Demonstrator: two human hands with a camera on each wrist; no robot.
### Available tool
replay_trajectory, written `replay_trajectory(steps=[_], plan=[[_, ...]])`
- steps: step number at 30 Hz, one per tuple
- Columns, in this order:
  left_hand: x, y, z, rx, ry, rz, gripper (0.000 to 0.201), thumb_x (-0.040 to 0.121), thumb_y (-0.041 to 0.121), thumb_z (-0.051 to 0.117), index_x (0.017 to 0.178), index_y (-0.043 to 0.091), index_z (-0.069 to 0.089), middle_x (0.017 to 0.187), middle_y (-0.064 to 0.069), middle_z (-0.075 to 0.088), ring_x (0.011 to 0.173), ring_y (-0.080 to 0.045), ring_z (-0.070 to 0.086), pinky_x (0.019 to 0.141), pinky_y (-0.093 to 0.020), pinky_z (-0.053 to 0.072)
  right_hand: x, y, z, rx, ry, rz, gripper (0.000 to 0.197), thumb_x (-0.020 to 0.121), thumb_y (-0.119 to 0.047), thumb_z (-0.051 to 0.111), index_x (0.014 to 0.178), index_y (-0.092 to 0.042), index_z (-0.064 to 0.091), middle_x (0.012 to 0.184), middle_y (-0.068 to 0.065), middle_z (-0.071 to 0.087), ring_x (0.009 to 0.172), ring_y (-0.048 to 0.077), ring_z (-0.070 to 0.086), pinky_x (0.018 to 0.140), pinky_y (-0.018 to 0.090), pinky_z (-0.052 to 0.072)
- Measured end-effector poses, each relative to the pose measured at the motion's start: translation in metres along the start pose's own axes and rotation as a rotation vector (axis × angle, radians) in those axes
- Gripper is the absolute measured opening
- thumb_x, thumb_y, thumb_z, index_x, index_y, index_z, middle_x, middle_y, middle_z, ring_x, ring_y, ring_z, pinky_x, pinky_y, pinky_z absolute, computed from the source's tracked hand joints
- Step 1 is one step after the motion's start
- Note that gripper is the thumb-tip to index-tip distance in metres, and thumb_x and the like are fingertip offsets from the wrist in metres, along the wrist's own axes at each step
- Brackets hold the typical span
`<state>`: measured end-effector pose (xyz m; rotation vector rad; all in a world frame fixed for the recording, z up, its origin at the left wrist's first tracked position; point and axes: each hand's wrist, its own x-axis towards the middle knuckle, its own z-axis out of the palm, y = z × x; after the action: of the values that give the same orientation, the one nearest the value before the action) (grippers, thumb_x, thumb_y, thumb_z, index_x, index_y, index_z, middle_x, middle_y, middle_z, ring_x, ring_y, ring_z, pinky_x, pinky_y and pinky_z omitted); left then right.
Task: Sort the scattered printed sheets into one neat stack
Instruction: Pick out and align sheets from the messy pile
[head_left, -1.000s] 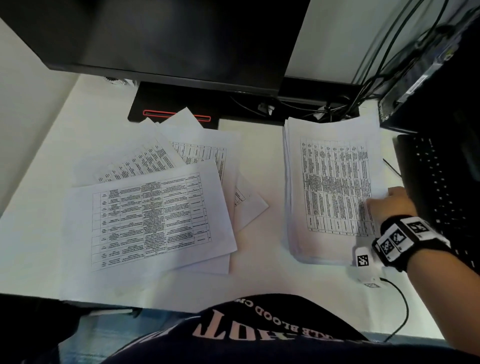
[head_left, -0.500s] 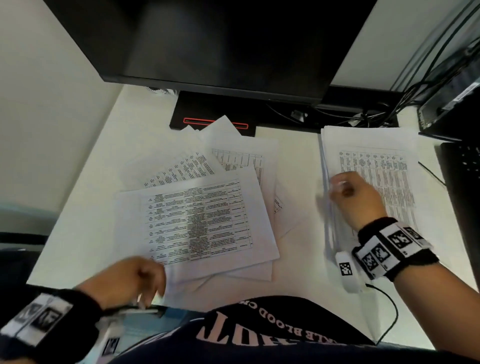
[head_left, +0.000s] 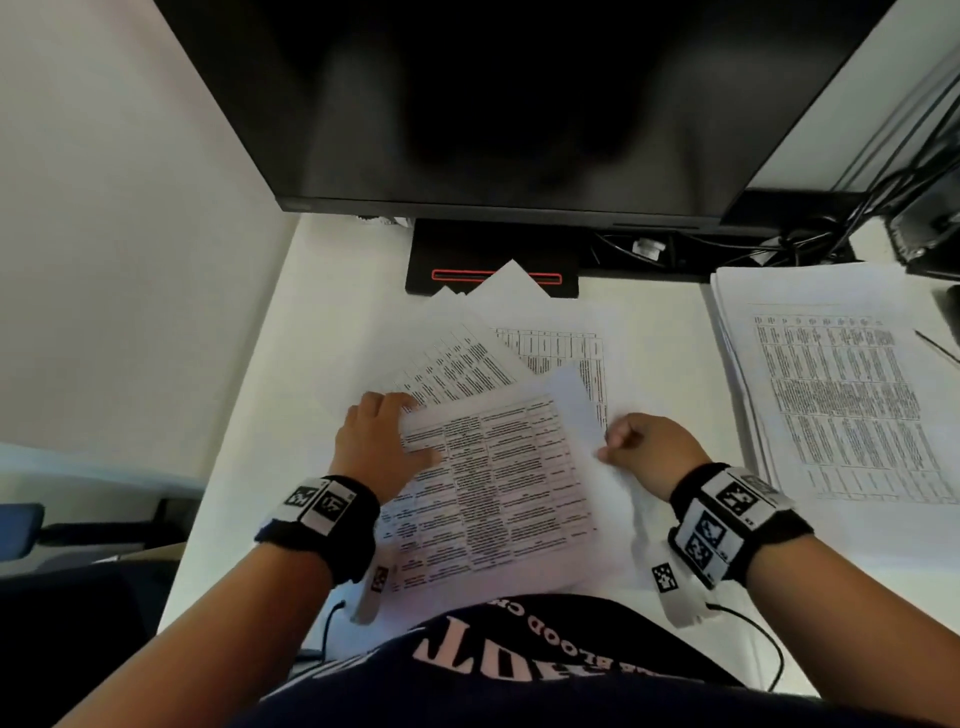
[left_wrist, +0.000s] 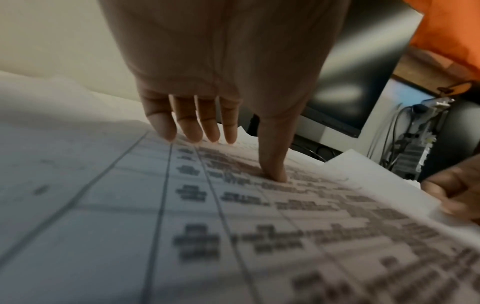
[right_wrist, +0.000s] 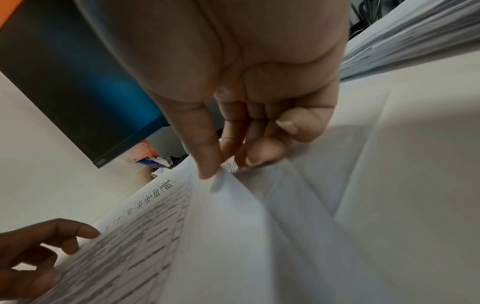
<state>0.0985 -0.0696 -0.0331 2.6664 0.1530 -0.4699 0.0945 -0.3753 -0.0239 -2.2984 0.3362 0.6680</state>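
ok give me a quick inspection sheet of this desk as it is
surface: white desk, bare at its left edge
job's things: loose sheets fanned in the middle; top sheet lifted at its right edge; tall stack at right
clutter: nothing seen
hands: left hand holds the top sheet's left edge, thumb on top; right hand pinches its right edge
cables: dark tangle behind the stack
surroundings: dark monitor, its stand, pale wall

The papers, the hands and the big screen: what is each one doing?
top sheet: held at both sides, right edge lifted
scattered sheets: fanned out, overlapping
neat stack: flat, at right
left hand: thumb on top sheet, fingers over its edge
right hand: pinches top sheet's edge
monitor: dark
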Motion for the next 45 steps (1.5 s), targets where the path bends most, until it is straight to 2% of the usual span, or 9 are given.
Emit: replay_trajectory(steps=[5, 9, 15, 24, 27, 32, 37, 40, 45], plan=[[0.016, -0.006, -0.011, 0.156, -0.197, 0.039, 0.057, 0.064, 0.065, 0.072, 0.105, 0.029, 0.058, 0.098, 0.005, 0.047, 0.102, -0.021, 0.048, 0.086, -0.033, 0.04, -0.002, -0.014, 0.005, 0.116, 0.042, -0.041, 0.025, 0.081, -0.009, 0.07, 0.092, -0.027, 0.058, 0.088, 0.0, 0.061, 0.086, 0.018, 0.058, 0.083, 0.029, 0.046], [0.02, -0.005, -0.025, 0.218, -0.256, 0.121, 0.061, 0.07, 0.069, 0.063, 0.118, 0.031, 0.059, 0.108, 0.004, 0.051, 0.11, -0.019, 0.041, 0.095, -0.037, 0.031, -0.007, -0.034, 0.007, 0.279, 0.111, -0.132, 0.03, 0.084, -0.003, 0.065, 0.075, -0.031, 0.06, 0.07, -0.012, 0.055, 0.072, 0.008, 0.051, 0.076, 0.017, 0.042], [-0.003, -0.003, -0.058, -0.28, -0.225, 0.083, 0.031, 0.082, 0.035, 0.072, 0.109, 0.02, 0.069, 0.098, -0.001, 0.071, 0.093, -0.019, 0.065, 0.088, -0.037, 0.05, -0.003, -0.06, 0.0, 0.61, 0.122, -0.087, 0.022, 0.096, -0.025, 0.05, 0.098, -0.016, 0.071, 0.079, -0.001, 0.069, 0.07, 0.013, 0.058, 0.073, 0.029, 0.046], [-0.02, -0.043, -0.092, -0.376, 0.011, -0.084, 0.01, 0.081, 0.033, 0.073, 0.076, 0.03, 0.064, 0.074, 0.012, 0.066, 0.068, -0.001, 0.058, 0.058, -0.019, 0.041, 0.015, -0.07, 0.044, -0.347, 0.111, 0.096, 0.043, 0.071, -0.041, 0.073, 0.106, -0.029, 0.051, 0.102, -0.002, 0.059, 0.1, 0.024, 0.057, 0.09, 0.04, 0.045], [-0.019, -0.055, -0.092, -0.534, 0.069, -0.186, 0.012, 0.085, 0.029, 0.069, 0.089, 0.018, 0.07, 0.082, 0.001, 0.07, 0.073, -0.015, 0.063, 0.061, -0.023, 0.045, 0.011, -0.077, 0.049, -0.466, 0.049, 0.105, 0.053, 0.077, -0.054, 0.066, 0.118, -0.021, 0.055, 0.111, 0.003, 0.06, 0.106, 0.026, 0.056, 0.093, 0.042, 0.044], [-0.022, -0.057, -0.074, -0.824, 0.069, -0.301, 0.02, 0.086, 0.024, 0.068, 0.102, 0.013, 0.071, 0.095, -0.003, 0.074, 0.09, -0.021, 0.068, 0.082, -0.032, 0.052, 0.002, -0.064, 0.034, 0.064, 0.086, 0.065, 0.023, 0.093, -0.022, 0.055, 0.114, -0.013, 0.06, 0.092, 0.002, 0.064, 0.08, 0.019, 0.057, 0.07, 0.025, 0.041], [-0.021, -0.032, -0.057, -1.094, -0.026, -0.339, 0.025, 0.084, 0.021, 0.069, 0.106, 0.008, 0.069, 0.101, -0.009, 0.074, 0.097, -0.029, 0.07, 0.094, -0.047, 0.05, -0.005, -0.039, 0.029, 0.336, 0.015, 0.113, 0.029, 0.086, -0.036, 0.064, 0.109, -0.019, 0.064, 0.107, -0.001, 0.069, 0.098, 0.021, 0.063, 0.091, 0.035, 0.047], [-0.018, -0.014, -0.043, -1.019, -0.043, -0.239, 0.032, 0.083, 0.024, 0.071, 0.112, 0.013, 0.064, 0.103, -0.007, 0.073, 0.096, -0.027, 0.07, 0.093, -0.05, 0.051, -0.009, -0.032, 0.039, 0.411, -0.064, 0.147, 0.029, 0.079, -0.038, 0.068, 0.105, -0.027, 0.067, 0.11, -0.002, 0.071, 0.104, 0.023, 0.064, 0.101, 0.048, 0.045], [-0.019, 0.005, -0.014, -0.826, 0.047, -0.221, 0.071, 0.081, 0.018, 0.074, 0.137, 0.025, 0.031, 0.116, -0.001, 0.065, 0.105, -0.02, 0.062, 0.098, -0.041, 0.048, -0.013, -0.037, 0.035, 0.297, 0.119, 0.236, 0.052, 0.099, -0.045, 0.03, 0.134, -0.01, 0.046, 0.137, 0.011, 0.05, 0.123, 0.027, 0.048, 0.097, 0.029, 0.034]])
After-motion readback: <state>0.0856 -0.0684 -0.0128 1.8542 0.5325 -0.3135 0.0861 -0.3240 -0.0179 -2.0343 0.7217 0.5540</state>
